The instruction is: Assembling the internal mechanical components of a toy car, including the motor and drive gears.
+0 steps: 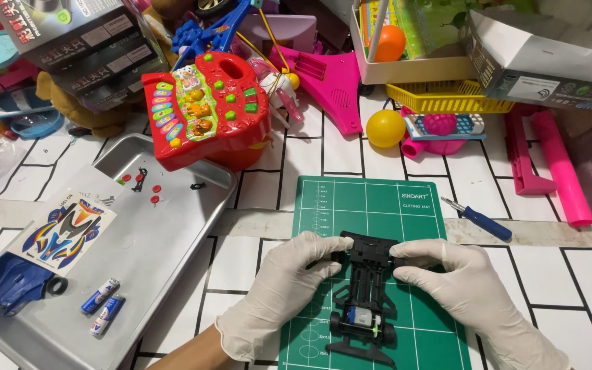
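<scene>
White tiles with dark lines cover the floor under my green cutting mat [351, 205]. On it lies a black toy car frame [364, 294], and I pinch its far end from both sides: my gloved left hand [282, 291] and gloved right hand [457, 281] are closed on it. Left of me, a metal tray [166, 240] carries two batteries [103, 306] and a sticker sheet [63, 229]. A blue screwdriver [481, 220] lies beside the mat.

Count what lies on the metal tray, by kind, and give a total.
Batteries: 2
Sticker sheet: 1
Blue car body: 1
Small black tyre: 1
Small red parts: about 4
Small black parts: 2
Total: about 11, on the tray. The tiny parts are hard to separate.
</scene>
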